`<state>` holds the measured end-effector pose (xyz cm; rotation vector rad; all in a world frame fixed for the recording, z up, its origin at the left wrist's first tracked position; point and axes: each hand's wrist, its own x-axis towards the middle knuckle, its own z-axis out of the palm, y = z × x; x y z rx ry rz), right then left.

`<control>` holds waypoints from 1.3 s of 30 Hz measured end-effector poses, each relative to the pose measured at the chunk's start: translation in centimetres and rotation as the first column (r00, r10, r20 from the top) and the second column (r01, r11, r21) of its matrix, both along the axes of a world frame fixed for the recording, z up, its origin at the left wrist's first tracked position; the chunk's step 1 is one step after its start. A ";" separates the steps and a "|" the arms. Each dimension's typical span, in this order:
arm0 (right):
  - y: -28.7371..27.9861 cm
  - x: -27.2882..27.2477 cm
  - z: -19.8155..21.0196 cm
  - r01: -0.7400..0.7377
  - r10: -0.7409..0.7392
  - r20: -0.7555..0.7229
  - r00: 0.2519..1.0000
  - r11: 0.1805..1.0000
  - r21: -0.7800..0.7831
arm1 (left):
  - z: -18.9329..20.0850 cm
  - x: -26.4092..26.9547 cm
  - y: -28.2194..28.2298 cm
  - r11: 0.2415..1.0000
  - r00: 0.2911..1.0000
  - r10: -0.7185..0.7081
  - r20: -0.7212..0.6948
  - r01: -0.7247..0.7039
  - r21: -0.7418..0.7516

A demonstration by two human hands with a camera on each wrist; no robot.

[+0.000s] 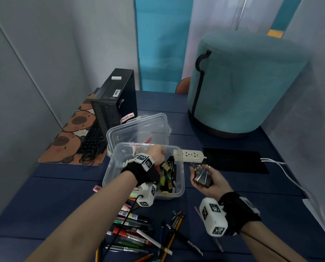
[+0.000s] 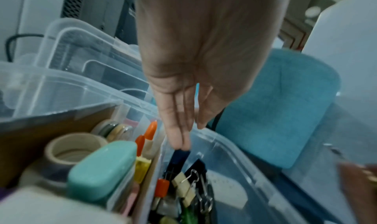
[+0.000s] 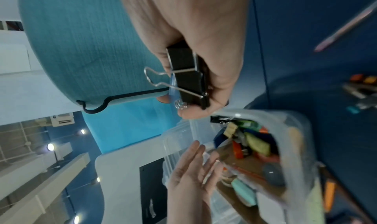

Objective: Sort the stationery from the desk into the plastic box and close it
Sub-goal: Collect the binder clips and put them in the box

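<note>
While my right hand (image 1: 205, 179) clasps the black binder clips (image 3: 188, 75), I'd carry them over the plastic box (image 1: 179, 193). My left hand (image 2: 183, 114), fingers straight and empty, should clear out first.

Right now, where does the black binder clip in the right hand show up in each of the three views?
Head: black binder clip right of centre, in the right hand.
Left wrist: not identifiable; only a blurred hand at the right edge.
Right wrist: upper centre, gripped in the fingers.
Shared landmark: the clear plastic box, beside the clip.
</note>
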<state>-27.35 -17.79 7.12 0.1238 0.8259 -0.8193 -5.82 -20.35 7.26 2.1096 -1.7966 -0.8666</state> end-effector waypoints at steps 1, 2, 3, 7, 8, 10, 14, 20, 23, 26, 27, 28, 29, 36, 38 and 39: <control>-0.8 0.4 0.5 0.020 -0.020 0.020 1.000 1.000 0.012 | 0.3 0.2 0.4 0.998 1.000 0.026 -0.009 -0.027 -0.053; -1.6 0.9 1.1 0.020 -0.021 0.032 0.999 1.000 0.015 | 0.5 0.4 1.0 0.992 0.998 0.053 -0.025 -0.055 -0.112; -2.4 1.5 1.7 -0.004 0.004 0.034 0.999 1.000 0.008 | 0.9 0.7 1.6 0.981 0.995 0.081 -0.054 -0.089 -0.174; -5.1 5.1 2.9 -0.219 0.207 -0.127 0.970 0.972 -0.089 | 1.6 2.0 4.3 0.919 0.980 0.107 -0.170 -0.163 -0.359; -5.6 6.3 3.2 -0.285 0.259 -0.210 0.943 0.953 -0.105 | 1.5 2.4 4.8 0.907 0.977 0.102 -0.189 -0.169 -0.386; -6.5 8.5 2.6 -0.457 0.371 -0.437 0.819 0.883 -0.107 | 1.2 3.2 5.8 0.899 0.968 0.096 -0.233 -0.184 -0.397; -7.4 11.9 -0.1 -0.817 0.298 -0.924 0.242 0.576 -0.028 | 0.4 5.0 7.1 0.918 0.973 0.066 -0.223 -0.147 -0.369; -7.1 13.9 -3.4 -0.824 -0.167 -0.930 -0.327 0.533 0.194 | -1.2 6.1 6.4 0.932 0.984 0.024 -0.174 -0.085 -0.352; -7.2 14.3 -3.6 -0.820 -0.203 -0.903 -0.378 0.527 0.225 | -1.5 6.1 5.9 0.935 0.985 -0.011 -0.173 -0.052 -0.351; -7.4 14.3 -3.8 -0.825 -0.190 -0.900 -0.391 0.507 0.251 | -1.4 6.4 5.6 0.949 0.984 -0.033 -0.174 -0.023 -0.315; -7.4 14.2 -4.0 -0.839 -0.189 -0.903 -0.387 0.479 0.259 | -1.3 6.3 5.5 0.955 0.987 -0.040 -0.157 -0.009 -0.297; -7.3 14.2 -3.9 -0.852 -0.186 -0.908 -0.375 0.456 0.258 | -1.2 6.2 5.4 0.963 0.991 -0.051 -0.126 0.015 -0.269; -7.3 14.2 -3.9 -0.862 -0.189 -0.911 -0.366 0.437 0.256 | -1.1 5.9 5.2 0.972 0.993 -0.076 -0.089 0.054 -0.228; -7.3 13.6 -2.6 -0.896 -0.134 -0.929 -0.345 0.343 0.283 | -2.3 1.2 3.4 0.836 0.745 -0.540 0.392 0.529 0.146; -7.4 13.3 -2.3 -0.901 -0.126 -0.929 -0.347 0.318 0.294 | -2.5 0.9 2.4 0.832 0.725 -0.544 0.423 0.532 0.159; -7.6 13.2 -2.1 -0.904 -0.126 -0.934 -0.334 0.323 0.280 | -2.6 0.9 2.0 0.835 0.729 -0.542 0.419 0.524 0.167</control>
